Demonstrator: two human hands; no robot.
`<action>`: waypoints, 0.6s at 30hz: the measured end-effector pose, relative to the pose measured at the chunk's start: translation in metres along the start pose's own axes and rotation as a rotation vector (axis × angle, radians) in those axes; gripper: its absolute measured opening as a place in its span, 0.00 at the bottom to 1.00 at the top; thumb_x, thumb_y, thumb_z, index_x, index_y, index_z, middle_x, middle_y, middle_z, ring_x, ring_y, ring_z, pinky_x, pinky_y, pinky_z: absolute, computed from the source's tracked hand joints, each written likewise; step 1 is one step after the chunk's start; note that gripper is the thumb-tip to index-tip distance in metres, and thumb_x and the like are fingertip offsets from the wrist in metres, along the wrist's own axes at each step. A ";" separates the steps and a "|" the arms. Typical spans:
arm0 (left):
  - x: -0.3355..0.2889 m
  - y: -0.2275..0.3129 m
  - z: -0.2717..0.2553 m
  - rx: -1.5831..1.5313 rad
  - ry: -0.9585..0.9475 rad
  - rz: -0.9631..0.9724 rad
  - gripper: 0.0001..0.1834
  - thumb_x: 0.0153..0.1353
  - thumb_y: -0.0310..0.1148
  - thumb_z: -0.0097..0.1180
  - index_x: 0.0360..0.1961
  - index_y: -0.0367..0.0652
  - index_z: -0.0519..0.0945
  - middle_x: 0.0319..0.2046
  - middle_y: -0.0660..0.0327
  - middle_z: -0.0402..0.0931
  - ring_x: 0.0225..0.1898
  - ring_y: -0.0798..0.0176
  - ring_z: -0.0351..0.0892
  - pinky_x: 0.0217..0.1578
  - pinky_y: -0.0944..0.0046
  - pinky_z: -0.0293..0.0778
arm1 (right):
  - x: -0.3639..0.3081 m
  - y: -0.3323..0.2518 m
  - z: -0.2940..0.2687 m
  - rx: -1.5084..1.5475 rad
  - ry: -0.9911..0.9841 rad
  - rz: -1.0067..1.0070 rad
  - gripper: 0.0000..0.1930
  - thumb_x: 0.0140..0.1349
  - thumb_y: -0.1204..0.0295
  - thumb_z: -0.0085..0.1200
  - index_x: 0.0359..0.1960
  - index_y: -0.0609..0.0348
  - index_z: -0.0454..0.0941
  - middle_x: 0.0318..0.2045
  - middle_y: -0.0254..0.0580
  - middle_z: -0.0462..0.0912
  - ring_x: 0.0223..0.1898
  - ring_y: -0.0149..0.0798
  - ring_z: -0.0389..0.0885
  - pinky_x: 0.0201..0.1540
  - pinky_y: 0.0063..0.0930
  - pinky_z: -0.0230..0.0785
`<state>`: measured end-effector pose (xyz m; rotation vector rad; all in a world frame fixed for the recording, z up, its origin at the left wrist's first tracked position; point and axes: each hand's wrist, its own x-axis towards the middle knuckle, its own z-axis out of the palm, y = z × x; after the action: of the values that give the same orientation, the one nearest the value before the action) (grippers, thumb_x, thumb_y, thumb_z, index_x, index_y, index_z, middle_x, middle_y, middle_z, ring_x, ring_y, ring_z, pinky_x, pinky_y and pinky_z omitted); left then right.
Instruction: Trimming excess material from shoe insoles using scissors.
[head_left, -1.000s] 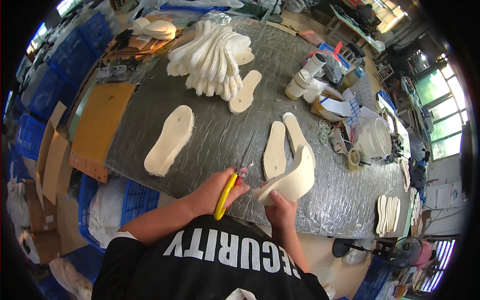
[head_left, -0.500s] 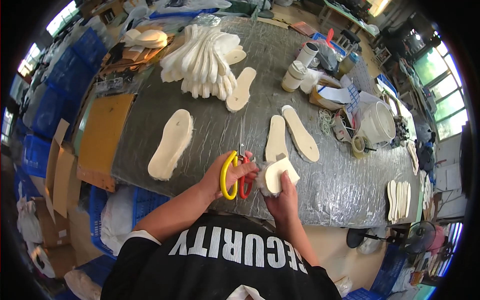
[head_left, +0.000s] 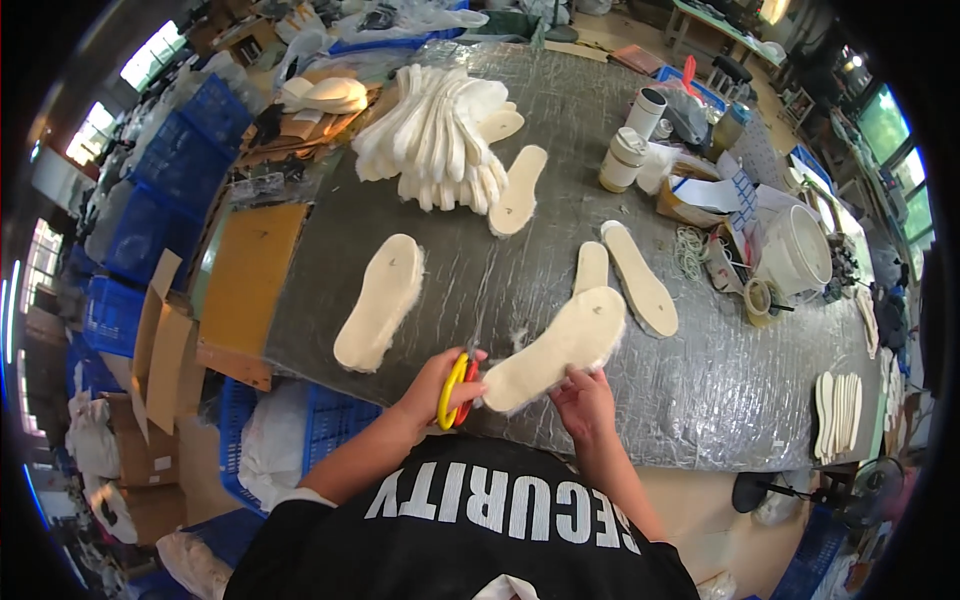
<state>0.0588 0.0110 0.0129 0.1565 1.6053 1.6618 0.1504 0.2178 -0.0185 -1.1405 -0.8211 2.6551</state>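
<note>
My left hand (head_left: pixel 428 393) is closed round a pair of scissors (head_left: pixel 458 392) with one yellow and one red handle, blades pointing away from me over the table. A cream insole (head_left: pixel 555 350) with a fluffy edge is gripped at its near side by my right hand (head_left: pixel 586 405), its wide end away to the right. Its narrow end meets my left thumb by the scissors. Beneath it, partly covered, lies another insole (head_left: pixel 591 266), and a further insole (head_left: pixel 641 280) lies just right of that. A fluffy-edged insole (head_left: pixel 380 303) rests to the left.
A heap of fluffy white insoles (head_left: pixel 430 130) is at the far left, with a single insole (head_left: pixel 518 192) beside it. Cups (head_left: pixel 623 160), a white bucket (head_left: pixel 797 250) and a small pot (head_left: pixel 760 300) crowd the right. Several thin insoles (head_left: pixel 838 415) stand in a row near the right edge.
The insole in my right hand was folded over and now lies flat and stretched out, its narrow end at my left hand. The scissors stay in my left hand; the whole view has shifted.
</note>
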 end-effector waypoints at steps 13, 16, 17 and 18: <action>-0.071 -0.012 -0.142 0.135 0.881 0.321 0.22 0.46 0.18 0.56 0.46 0.36 0.69 0.27 0.63 0.71 0.25 0.70 0.71 0.28 0.71 0.70 | 0.064 0.103 0.190 -0.515 -0.577 0.154 0.16 0.51 0.80 0.54 0.42 0.62 0.66 0.37 0.42 0.75 0.37 0.37 0.76 0.30 0.28 0.76; -0.056 -0.026 -0.157 0.039 0.898 0.284 0.23 0.45 0.17 0.54 0.46 0.33 0.67 0.26 0.59 0.71 0.22 0.65 0.73 0.25 0.68 0.71 | 0.097 0.134 0.189 -0.579 -0.523 0.118 0.15 0.50 0.80 0.54 0.40 0.65 0.66 0.35 0.44 0.74 0.35 0.38 0.77 0.27 0.29 0.77; -0.052 -0.029 -0.160 0.040 0.896 0.282 0.23 0.45 0.17 0.54 0.46 0.33 0.67 0.26 0.59 0.71 0.22 0.65 0.73 0.25 0.68 0.71 | 0.105 0.137 0.188 -0.643 -0.521 0.145 0.15 0.51 0.81 0.53 0.41 0.65 0.66 0.34 0.43 0.74 0.34 0.38 0.77 0.29 0.28 0.77; -0.049 -0.031 -0.162 -0.022 0.915 0.261 0.24 0.45 0.16 0.54 0.46 0.33 0.66 0.26 0.58 0.71 0.22 0.65 0.73 0.25 0.67 0.71 | 0.111 0.142 0.186 -0.707 -0.517 0.172 0.15 0.52 0.81 0.52 0.42 0.65 0.65 0.34 0.43 0.73 0.33 0.38 0.78 0.30 0.28 0.77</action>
<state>0.0099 -0.1498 -0.0242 -0.5007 2.2887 2.1079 -0.0464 0.0553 -0.0593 -0.6103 -1.9423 2.9243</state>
